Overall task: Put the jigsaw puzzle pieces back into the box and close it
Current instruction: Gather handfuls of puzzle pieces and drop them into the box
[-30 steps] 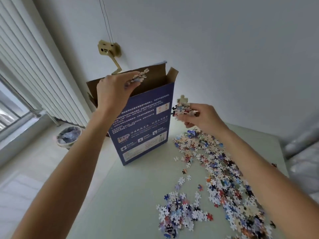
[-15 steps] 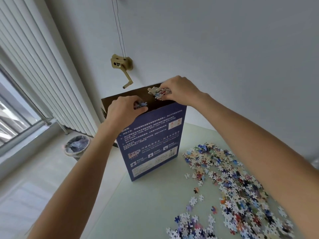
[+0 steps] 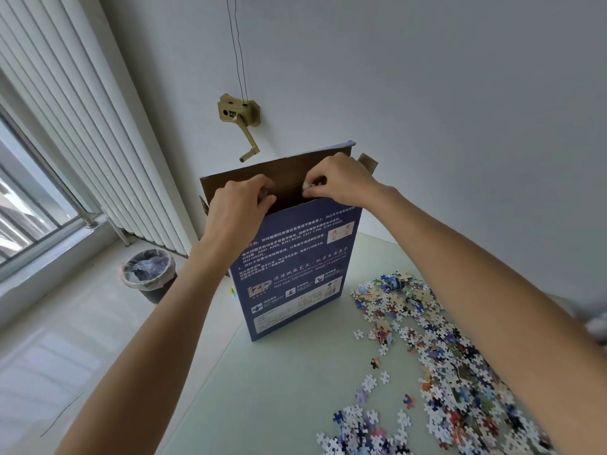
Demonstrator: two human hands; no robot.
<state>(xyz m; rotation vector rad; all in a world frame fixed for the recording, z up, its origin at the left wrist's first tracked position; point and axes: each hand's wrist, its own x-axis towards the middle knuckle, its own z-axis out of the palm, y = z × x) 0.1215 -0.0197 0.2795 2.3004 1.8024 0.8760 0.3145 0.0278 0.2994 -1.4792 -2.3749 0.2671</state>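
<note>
A: Big stuff first?
B: Pale counter (image 3: 262, 389), near centre. Blue box (image 3: 295, 264) upright on it, far-centre, top flaps open, brown inside showing.
A: Off the counter?
B: Bin (image 3: 149, 274) w/ liner on the floor, far left, by the blinds (image 3: 65, 126). Crank (image 3: 241, 118) on the far wall above the box.
A: Pieces?
B: Loose pieces (image 3: 443, 356) spread over the right side of the counter, well apart from the box mouth, thick pile running near-right. A few strays btwn pile and box.
A: Hands?
B: Both over the box's open top. Left hand (image 3: 238, 206) at the left of the opening, fingers curled in; something small may be in them, can't tell. Right hand (image 3: 340, 180) at the right, fingers narrow, pinching a few pieces just above the front edge.
</note>
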